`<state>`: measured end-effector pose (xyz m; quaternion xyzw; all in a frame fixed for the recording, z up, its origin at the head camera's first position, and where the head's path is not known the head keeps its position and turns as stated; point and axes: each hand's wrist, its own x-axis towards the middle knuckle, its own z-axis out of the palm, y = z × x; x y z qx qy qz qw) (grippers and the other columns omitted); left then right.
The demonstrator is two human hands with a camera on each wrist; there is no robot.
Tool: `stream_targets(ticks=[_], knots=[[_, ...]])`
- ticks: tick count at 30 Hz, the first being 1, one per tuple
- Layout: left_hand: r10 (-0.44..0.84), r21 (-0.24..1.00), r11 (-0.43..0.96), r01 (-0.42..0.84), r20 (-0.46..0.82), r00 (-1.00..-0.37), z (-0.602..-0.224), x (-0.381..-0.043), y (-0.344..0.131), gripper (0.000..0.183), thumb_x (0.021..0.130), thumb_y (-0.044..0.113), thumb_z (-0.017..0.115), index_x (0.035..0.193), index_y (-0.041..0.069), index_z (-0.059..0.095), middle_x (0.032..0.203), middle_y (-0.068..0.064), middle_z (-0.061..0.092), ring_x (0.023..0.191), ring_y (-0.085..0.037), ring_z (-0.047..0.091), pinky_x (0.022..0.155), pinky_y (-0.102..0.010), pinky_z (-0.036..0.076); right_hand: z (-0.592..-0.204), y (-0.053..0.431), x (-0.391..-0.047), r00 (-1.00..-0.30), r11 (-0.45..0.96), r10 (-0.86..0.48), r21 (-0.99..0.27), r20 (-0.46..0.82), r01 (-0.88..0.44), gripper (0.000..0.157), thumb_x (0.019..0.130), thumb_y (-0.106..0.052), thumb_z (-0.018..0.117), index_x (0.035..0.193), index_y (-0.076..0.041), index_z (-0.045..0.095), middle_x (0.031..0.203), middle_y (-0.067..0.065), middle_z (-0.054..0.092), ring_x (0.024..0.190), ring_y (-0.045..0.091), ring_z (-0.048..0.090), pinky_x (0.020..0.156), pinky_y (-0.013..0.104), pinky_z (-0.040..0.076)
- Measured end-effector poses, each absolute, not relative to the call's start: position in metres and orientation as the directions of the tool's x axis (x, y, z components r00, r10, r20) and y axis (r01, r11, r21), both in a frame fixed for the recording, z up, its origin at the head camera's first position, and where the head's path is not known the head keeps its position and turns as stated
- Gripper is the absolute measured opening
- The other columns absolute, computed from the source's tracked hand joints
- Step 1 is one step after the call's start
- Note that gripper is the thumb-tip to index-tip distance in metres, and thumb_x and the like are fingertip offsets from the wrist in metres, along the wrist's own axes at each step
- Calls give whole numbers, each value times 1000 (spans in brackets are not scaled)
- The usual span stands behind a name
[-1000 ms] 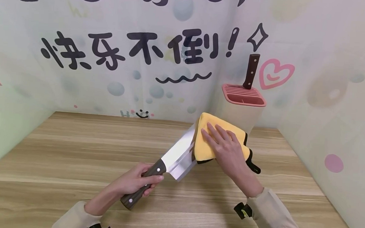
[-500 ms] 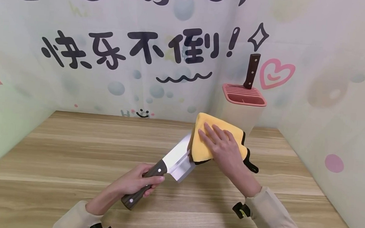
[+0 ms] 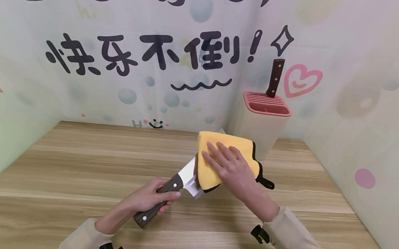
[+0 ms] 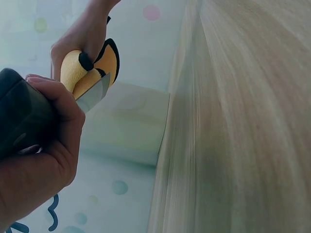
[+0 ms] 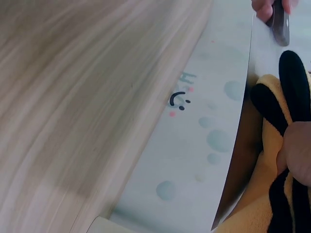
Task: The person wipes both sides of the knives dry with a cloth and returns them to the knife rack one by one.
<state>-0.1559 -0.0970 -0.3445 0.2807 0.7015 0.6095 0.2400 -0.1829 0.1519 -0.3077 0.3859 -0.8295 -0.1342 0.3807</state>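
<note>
My left hand [image 3: 145,197] grips the dark riveted handle of a cleaver [image 3: 187,172], whose broad shiny blade points up and to the right. Over most of that blade lies a folded yellow cloth [image 3: 206,173] with black edging and a black loop. My right hand [image 3: 235,173] holds the cloth from above, its fingers spread across the top. In the right wrist view, the thumb [image 5: 297,150] presses into the folds on the other side, beside the blade [image 5: 238,165]. The left wrist view shows the cloth [image 4: 73,68] wrapped around the blade's far part. The covered stretch of blade is hidden.
A cream knife block [image 3: 258,133] with a pink slotted top stands at the back right. One brown-handled knife [image 3: 275,77] sticks up from it. The wooden table [image 3: 99,160] meets printed cloth walls [image 3: 119,97] at the back and sides.
My right hand has slid the cloth down and left along the blade toward the handle, covering more of the blade near the grip. The left hand and cleaver have barely moved.
</note>
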Motion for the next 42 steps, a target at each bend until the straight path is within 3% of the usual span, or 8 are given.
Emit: stream_targets(ticks=[6, 13, 22, 29, 34, 42], knots=[[681, 989, 100, 106, 10, -733, -346, -156, -97, 28, 90, 17, 52, 82, -8, 43, 62, -1, 46, 45, -5, 45, 42, -18, 40, -308, 144, -178, -350, 606, -791, 564, 501, -561, 47, 77, -3, 62, 122, -14, 55, 128, 7, 50, 115, 25, 47, 89, 41, 42], [679, 988, 103, 113, 13, -734, -345, -156, -96, 27, 90, 17, 53, 83, -7, 44, 60, 1, 46, 45, -5, 45, 42, -17, 39, -309, 136, -175, -284, 548, -833, 634, 475, -545, 41, 85, -4, 42, 122, -16, 55, 129, 6, 49, 116, 23, 46, 90, 39, 42], [689, 988, 111, 110, 4, -725, -344, -157, -95, 26, 91, 17, 51, 86, -8, 45, 61, -1, 46, 45, -5, 45, 42, -18, 39, -310, 130, -169, -231, 483, -873, 697, 430, -530, 39, 89, -4, 40, 123, -19, 54, 130, 5, 47, 117, 21, 46, 91, 38, 41], [705, 990, 98, 104, 5, -710, -344, -158, -96, 31, 92, 17, 50, 91, -13, 43, 62, 1, 46, 46, -4, 45, 43, -17, 39, -311, 130, -167, -235, 462, -886, 709, 401, -532, 40, 93, -3, 34, 125, -20, 51, 132, 5, 44, 119, 21, 44, 93, 38, 40], [707, 990, 93, 107, 10, -707, -344, -158, -96, 27, 92, 17, 50, 90, -9, 45, 62, 1, 46, 46, -4, 45, 43, -17, 39, -310, 132, -168, -239, 473, -880, 697, 411, -540, 40, 90, -5, 40, 126, -19, 50, 133, 5, 44, 119, 22, 43, 92, 39, 40], [691, 987, 102, 121, 17, -723, -343, -157, -95, 28, 91, 16, 51, 81, -8, 43, 59, -1, 46, 45, -5, 44, 42, -18, 39, -309, 139, -176, -248, 518, -851, 664, 462, -539, 42, 87, -1, 39, 124, -18, 52, 132, 5, 45, 118, 22, 44, 90, 39, 42]])
